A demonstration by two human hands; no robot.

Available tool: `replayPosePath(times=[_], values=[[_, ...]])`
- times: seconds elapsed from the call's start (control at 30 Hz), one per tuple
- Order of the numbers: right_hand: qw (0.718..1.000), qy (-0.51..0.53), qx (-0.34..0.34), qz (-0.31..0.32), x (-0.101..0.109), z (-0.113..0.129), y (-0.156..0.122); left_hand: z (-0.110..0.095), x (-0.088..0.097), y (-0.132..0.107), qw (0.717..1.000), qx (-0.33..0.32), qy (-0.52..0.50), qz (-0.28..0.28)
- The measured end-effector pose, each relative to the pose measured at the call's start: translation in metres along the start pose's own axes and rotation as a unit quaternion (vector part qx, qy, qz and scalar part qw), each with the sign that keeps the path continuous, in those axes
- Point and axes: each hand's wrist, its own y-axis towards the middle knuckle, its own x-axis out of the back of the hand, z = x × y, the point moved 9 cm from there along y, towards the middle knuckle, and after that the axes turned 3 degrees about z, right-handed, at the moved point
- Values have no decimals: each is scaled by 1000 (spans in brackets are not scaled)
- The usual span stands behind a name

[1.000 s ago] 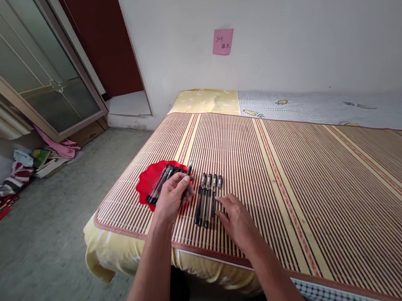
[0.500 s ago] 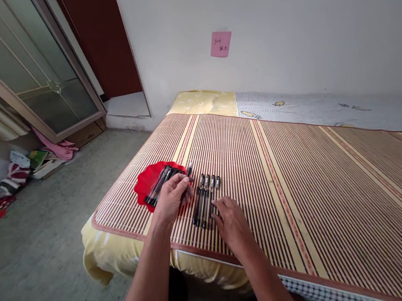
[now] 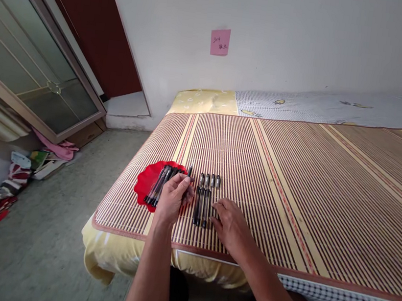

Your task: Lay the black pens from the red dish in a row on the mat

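Black, slim and uncapped, one pen (image 3: 190,170) is pinched in the left hand (image 3: 174,194) by a scalloped red dish (image 3: 142,182), while clear-barrelled black pens (image 3: 205,213) lie just left of the right hand (image 3: 229,221), thumb and fingers parted.

A striped mat (image 3: 292,192) covers this bed (image 3: 109,252). Toward its front left corner sit a red plate (image 3: 144,181), four caps (image 3: 207,180) and black pens (image 3: 205,213).

Near the left edge of the mat (image 3: 344,214), a plate (image 3: 145,178) is showing plain red under black-ended pens (image 3: 158,187); caps (image 3: 212,180) are showing black with whitish patches. The mat is bearing brown-and-cream stripes, broken by cream bands (image 3: 272,174) centred in red. Along its far edge, yellow cloth (image 3: 205,101) is meeting a sheet (image 3: 310,108) wearing grey-and-white checks and yellow motifs.
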Motion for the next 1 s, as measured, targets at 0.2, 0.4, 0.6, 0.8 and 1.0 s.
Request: replayPosePath(times=[0.2, 0.4, 0.6, 0.8, 1.0], values=[[999, 28, -3, 18, 6, 5, -5, 1, 2, 0, 1000, -8, 3, 2], [998, 12, -12, 54, 8, 9, -10, 1, 3, 1, 1000, -7, 8, 5], [996, 3, -14, 83, 9, 12, -13, 2, 3, 1, 1000, -3, 6, 7], [994, 94, -7, 48, 21, 13, -8, 1, -4, 0, 1000, 0, 6, 6], [906, 395, -111, -105, 49, -29, 9, 12, -37, -4, 998, 20, 24, 57]])
